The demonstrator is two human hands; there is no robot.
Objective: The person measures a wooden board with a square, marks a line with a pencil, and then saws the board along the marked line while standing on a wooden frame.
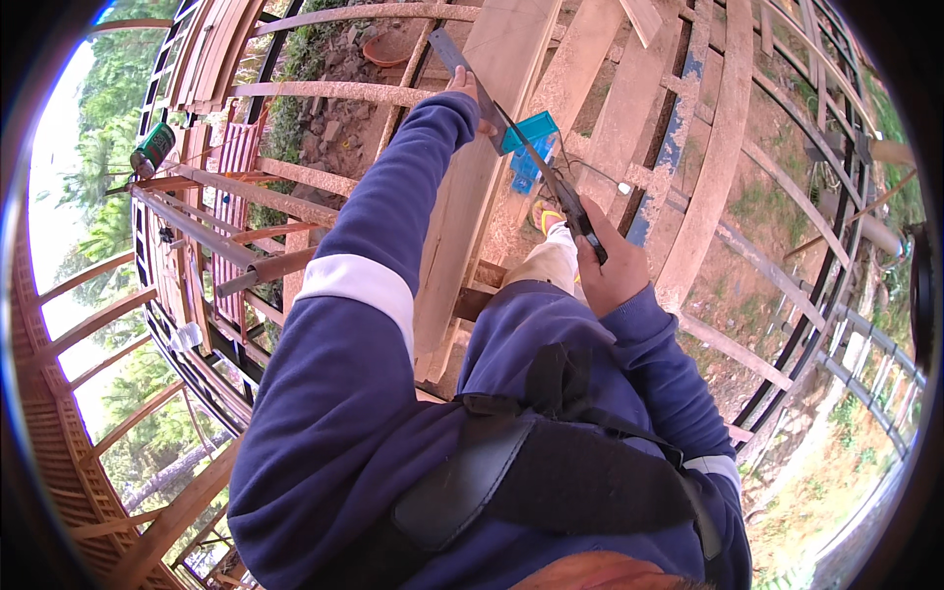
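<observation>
My left hand grips a flat grey metal straightedge over a long wooden plank, its fingers wrapped round it. My right hand holds the black handle of a long, narrow-bladed tool, which looks like a handsaw; its blade reaches up and left to the straightedge by my left hand. Just right of my left hand is an open teal plastic box, with blue plastic compartments below it, partly hidden by the blade. My sandalled foot shows beyond my right hand.
Planks and beams with gaps over dirt form the footing around me. A reddish bowl lies on rubble below. At left are a green cylindrical container, metal pipes and red slats; more pipes run at the right.
</observation>
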